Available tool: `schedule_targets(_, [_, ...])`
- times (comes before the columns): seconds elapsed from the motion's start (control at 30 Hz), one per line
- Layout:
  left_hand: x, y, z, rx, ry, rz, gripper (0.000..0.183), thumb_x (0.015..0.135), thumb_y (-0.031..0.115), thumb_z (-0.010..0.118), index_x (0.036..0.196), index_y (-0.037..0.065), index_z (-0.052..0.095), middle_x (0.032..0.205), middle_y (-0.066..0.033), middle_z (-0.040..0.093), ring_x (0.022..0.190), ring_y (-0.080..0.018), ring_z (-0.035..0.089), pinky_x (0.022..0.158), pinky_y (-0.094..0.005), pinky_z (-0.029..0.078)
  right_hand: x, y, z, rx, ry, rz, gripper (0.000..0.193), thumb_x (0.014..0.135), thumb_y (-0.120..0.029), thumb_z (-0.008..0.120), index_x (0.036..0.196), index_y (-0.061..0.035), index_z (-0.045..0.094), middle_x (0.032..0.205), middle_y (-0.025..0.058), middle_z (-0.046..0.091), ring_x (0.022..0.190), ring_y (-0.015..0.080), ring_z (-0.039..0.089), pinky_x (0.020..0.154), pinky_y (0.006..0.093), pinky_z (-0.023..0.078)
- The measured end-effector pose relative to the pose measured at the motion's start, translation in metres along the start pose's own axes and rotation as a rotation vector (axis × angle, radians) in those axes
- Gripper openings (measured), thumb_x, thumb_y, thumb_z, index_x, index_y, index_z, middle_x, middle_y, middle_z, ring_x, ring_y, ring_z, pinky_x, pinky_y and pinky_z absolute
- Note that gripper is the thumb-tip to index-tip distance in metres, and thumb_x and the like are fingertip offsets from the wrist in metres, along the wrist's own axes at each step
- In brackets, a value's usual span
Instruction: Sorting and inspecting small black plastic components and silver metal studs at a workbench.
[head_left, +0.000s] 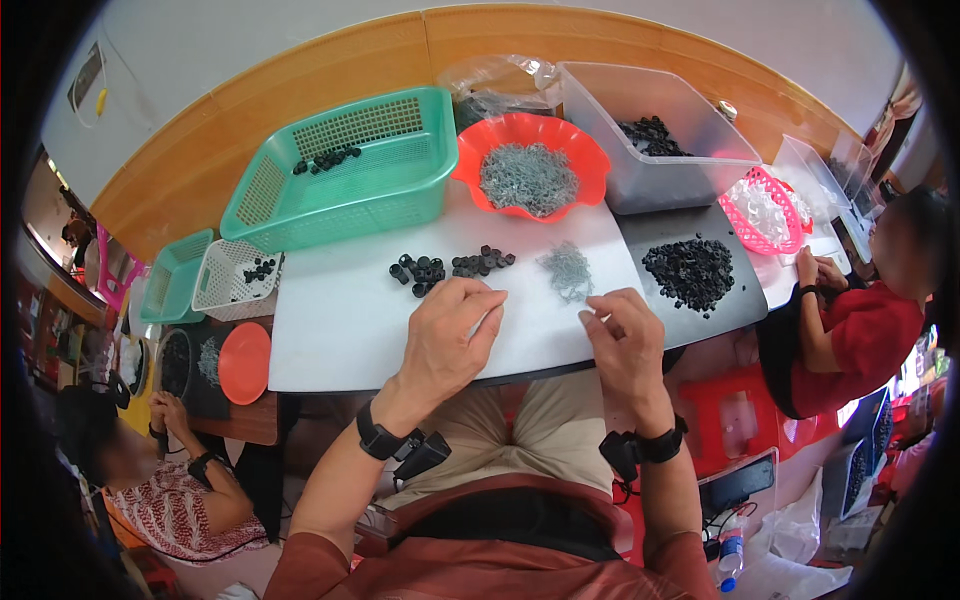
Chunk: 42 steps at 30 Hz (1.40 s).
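Note:
My left hand [452, 330] is above the white work surface [340, 340], its fingers curled and the thumb near the index finger. Whatever it pinches is hidden or too small to name. Just beyond it lie two clusters of small black cylindrical parts [418, 274]. My right hand [628, 335] has its thumb and fingertips together at the near edge of a loose pile of thin grey metal pieces [567, 270]. Any piece between those fingertips cannot be made out. Each wrist wears a black band with a small device.
Behind stand a green basket [340, 215], a red scalloped bowl [530, 125] of metal pieces and a clear bin [660, 90]. Black parts [690, 272] are heaped on a dark mat at right. Other people [850, 320] sit on both sides, near a pink basket [765, 210] and orange lid [244, 362].

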<state>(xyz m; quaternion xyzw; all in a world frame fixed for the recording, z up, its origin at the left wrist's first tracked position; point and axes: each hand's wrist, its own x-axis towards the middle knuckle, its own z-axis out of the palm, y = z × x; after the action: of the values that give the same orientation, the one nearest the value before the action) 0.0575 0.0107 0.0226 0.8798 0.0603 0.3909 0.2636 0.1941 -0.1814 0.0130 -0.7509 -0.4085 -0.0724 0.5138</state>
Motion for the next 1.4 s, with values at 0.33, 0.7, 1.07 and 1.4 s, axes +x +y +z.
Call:
schedule_targets(0.33, [-0.012, 0.004, 0.016, -0.128, -0.084, -0.037, 0.017, 0.083, 0.003, 0.074, 0.100, 0.004, 0.075, 0.096, -0.0107, 0.068, 0.084, -0.0270, 0.066, 0.072, -0.0356, 0.054, 0.027, 0.001, -0.002, -0.371, -0.241, -0.135, 0.015, 0.088, -0.007, 0.067, 0.102, -0.0085, 0.071, 0.097, 0.0053, 0.069, 0.081, 0.0303, 0.069, 0.070, 0.0416, 0.054])
schedule_targets(0.7, [-0.014, 0.001, 0.015, -0.199, -0.092, -0.066, 0.017, 0.083, 0.003, 0.075, 0.100, 0.005, 0.075, 0.095, -0.0106, 0.069, 0.083, -0.0258, 0.068, 0.070, -0.0341, 0.054, 0.037, 0.012, 0.006, -0.444, -0.343, -0.258, 0.017, 0.089, -0.005, 0.061, 0.101, -0.0092, 0.072, 0.097, 0.0045, 0.070, 0.083, 0.0286, 0.070, 0.068, 0.0401, 0.054])
schedule_targets(1.07, [-0.012, 0.003, 0.010, -0.288, -0.132, -0.158, 0.022, 0.083, 0.003, 0.076, 0.104, 0.001, 0.072, 0.097, -0.0128, 0.072, 0.085, -0.0249, 0.070, 0.075, -0.0332, 0.056, 0.029, 0.011, 0.008, -0.095, -0.164, -0.196, 0.021, 0.085, 0.007, 0.067, 0.103, -0.0029, 0.070, 0.099, 0.0142, 0.070, 0.082, 0.0323, 0.070, 0.070, 0.0371, 0.055])
schedule_targets(1.4, [-0.016, 0.004, 0.012, -0.322, -0.155, -0.244, 0.039, 0.083, 0.007, 0.079, 0.117, 0.002, 0.060, 0.098, -0.0122, 0.073, 0.090, -0.0240, 0.073, 0.084, -0.0346, 0.059, 0.005, -0.005, 0.022, 0.482, -0.314, 0.202, 0.010, 0.089, 0.003, 0.073, 0.098, 0.0014, 0.070, 0.088, 0.0006, 0.066, 0.067, 0.0042, 0.053, 0.059, 0.0223, 0.042])
